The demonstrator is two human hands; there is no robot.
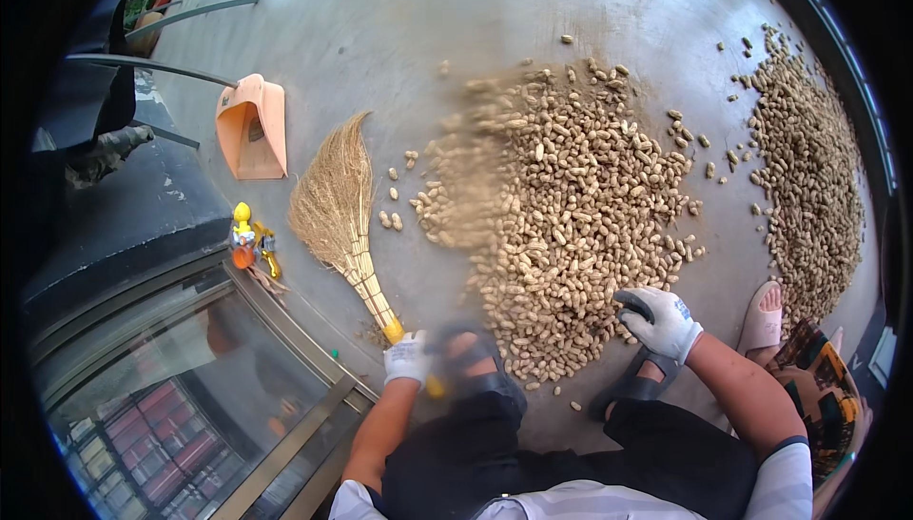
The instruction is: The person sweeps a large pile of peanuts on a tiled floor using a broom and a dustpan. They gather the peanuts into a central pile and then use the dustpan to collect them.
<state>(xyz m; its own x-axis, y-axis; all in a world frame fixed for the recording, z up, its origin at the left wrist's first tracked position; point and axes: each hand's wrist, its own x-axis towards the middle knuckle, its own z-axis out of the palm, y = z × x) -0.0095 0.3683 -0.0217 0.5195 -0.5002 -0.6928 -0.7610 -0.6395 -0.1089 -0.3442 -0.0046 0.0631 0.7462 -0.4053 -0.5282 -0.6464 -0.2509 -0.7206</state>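
Observation:
A large pile of unshelled peanuts point(570, 213) lies on the grey floor before me, partly blurred on its left side. My left hand point(408, 357), in a white work glove, is at the yellow-wrapped handle of a straw broom point(342, 206); its fingers close around that handle. The broom's bristles fan out on the floor, away from me. At the near right edge of the pile is my right hand point(658, 319), in a white glove with dark grey fingertips. Its fingers are bent with a gap at the thumb, and I see no peanut in it.
A pink long-handled dustpan point(267, 131) stands beyond the broom. Colourful plastic toys point(246, 238) lie by a glass-panelled metal frame point(285, 313) at left. Another peanut pile point(809, 184) spreads at right, near a person's foot in a pink slipper point(763, 320). Loose peanuts lie between the piles.

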